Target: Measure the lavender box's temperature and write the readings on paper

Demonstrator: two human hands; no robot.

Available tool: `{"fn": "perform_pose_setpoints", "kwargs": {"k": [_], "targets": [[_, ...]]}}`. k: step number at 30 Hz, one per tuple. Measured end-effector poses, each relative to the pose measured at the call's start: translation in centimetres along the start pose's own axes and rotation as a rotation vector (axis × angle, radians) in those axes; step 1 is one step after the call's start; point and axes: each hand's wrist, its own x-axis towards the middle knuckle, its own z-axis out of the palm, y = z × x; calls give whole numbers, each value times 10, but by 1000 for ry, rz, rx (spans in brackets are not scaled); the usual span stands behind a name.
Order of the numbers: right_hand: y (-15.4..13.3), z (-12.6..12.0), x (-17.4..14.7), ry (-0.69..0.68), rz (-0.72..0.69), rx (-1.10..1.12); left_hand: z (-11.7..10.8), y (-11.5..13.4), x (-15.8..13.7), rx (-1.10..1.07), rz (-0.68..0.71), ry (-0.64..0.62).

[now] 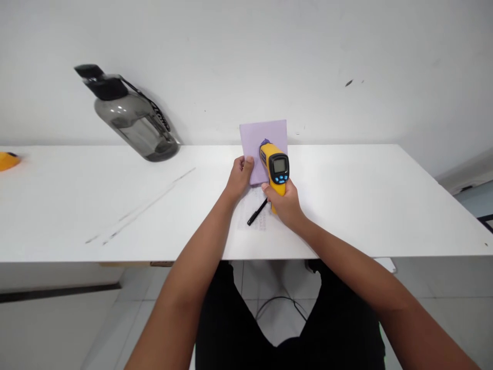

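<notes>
My left hand point(241, 174) grips the left edge of a light purple notebook point(256, 132), its thumb on the front face. The notebook stands tilted up near the wall. In my right hand point(287, 203) is a yellow and black infrared thermometer point(274, 156), the fingers wrapped round its handle. Its nose points at the notebook; whether it touches the surface I cannot tell. The small grey screen and blue buttons face me. Below the notebook, a black pen point(257, 212) lies slantwise on a sheet of paper point(246, 221) with faint writing, its upper end hidden by my right hand.
A grey see-through bottle point(133, 121) with a black lid stands on the white table point(346, 205) at the back left. An orange object point(8, 161) is cut off by the left edge. The wall point(231, 61) runs behind the table.
</notes>
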Motion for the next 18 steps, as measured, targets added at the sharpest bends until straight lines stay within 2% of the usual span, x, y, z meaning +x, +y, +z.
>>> {"fn": "perform_pose_setpoints", "kwargs": {"k": [5, 10, 18], "targets": [[-4, -2, 1, -4, 3, -9, -1, 3, -5, 144, 17, -9], [-6, -4, 1, -2, -13, -18, -2, 4, -7, 135, 33, -18], [-11, -8, 0, -39, 38, 15, -1, 9, -12, 142, 23, -23]]}}
